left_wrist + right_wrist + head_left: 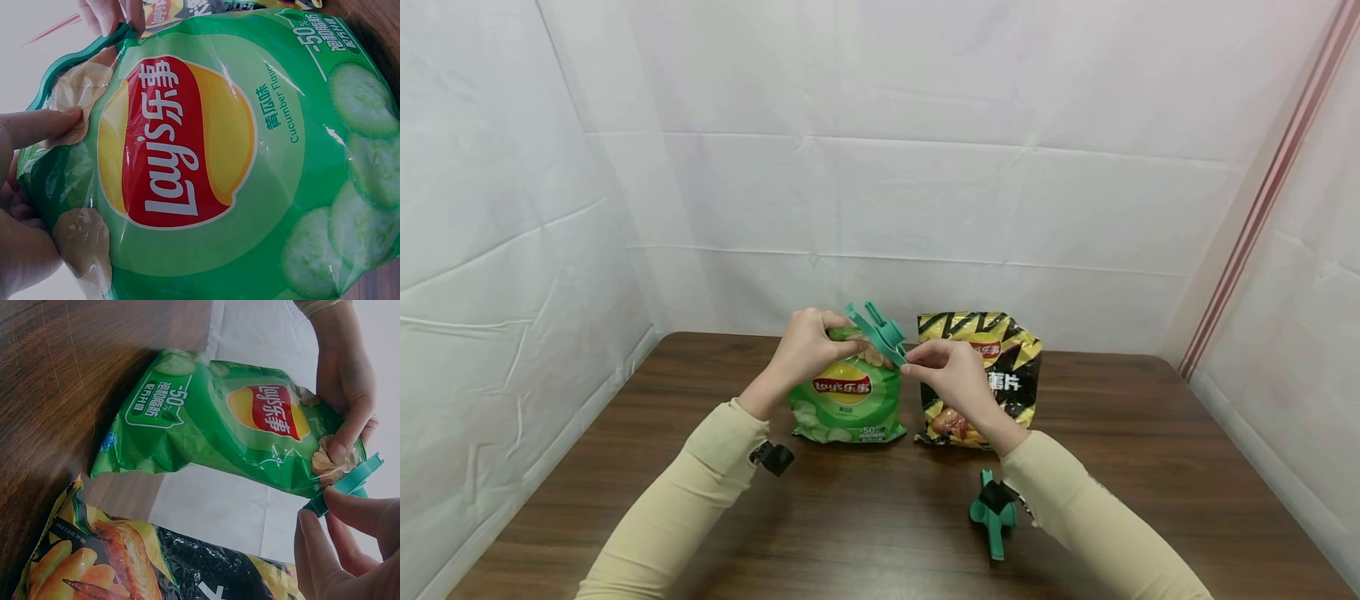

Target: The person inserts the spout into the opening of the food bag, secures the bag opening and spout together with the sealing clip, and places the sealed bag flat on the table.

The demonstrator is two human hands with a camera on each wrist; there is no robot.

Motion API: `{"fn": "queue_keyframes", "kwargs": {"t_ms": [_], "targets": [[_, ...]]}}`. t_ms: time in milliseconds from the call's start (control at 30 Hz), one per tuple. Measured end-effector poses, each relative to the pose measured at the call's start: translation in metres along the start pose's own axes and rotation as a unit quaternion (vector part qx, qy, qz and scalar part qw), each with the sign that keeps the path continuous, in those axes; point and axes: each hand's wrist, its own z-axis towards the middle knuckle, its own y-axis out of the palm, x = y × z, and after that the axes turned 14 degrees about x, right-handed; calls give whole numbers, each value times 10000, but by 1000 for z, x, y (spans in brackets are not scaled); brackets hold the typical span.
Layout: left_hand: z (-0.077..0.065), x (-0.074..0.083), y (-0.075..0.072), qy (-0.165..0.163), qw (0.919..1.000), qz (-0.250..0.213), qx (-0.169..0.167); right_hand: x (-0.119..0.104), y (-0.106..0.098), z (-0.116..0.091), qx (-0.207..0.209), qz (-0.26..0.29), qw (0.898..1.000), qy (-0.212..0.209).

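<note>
A green Lay's chip bag (pixel 842 412) stands upright on the table, its front facing me. My left hand (pixel 811 348) pinches its upper left edge; in the left wrist view the index finger (pixel 53 125) presses the front. My right hand (pixel 955 379) pinches the lower right end of a teal bag clip (pixel 886 335), between thumb and fingers in the right wrist view. The clip (pixel 353 478) slants along the bag's top edge at the right corner. Whether it grips the bag all the way across, I cannot tell.
A black and yellow chip bag (pixel 940 421) stands right of the green one, partly behind my right hand. A second teal clip (pixel 995 533) lies on the brown wooden table (pixel 865 525) near my right forearm. White cloth walls (pixel 910 200) surround the table's back and sides.
</note>
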Motion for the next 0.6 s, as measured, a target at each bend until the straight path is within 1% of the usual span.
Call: {"fn": "queue_keyframes", "kwargs": {"t_ms": [167,267,433,600], "targets": [[0,-1,1,58,10000,12,10,0,1,2,-20,448,9989,160],[1,-1,1,57,10000,43,35,1,2,2,-71,618,9979,153],[1,-2,2,78,9999,96,48,2,4,2,-136,582,9982,107],[1,-2,2,122,9999,79,55,5,7,2,-176,714,9973,88]]}}
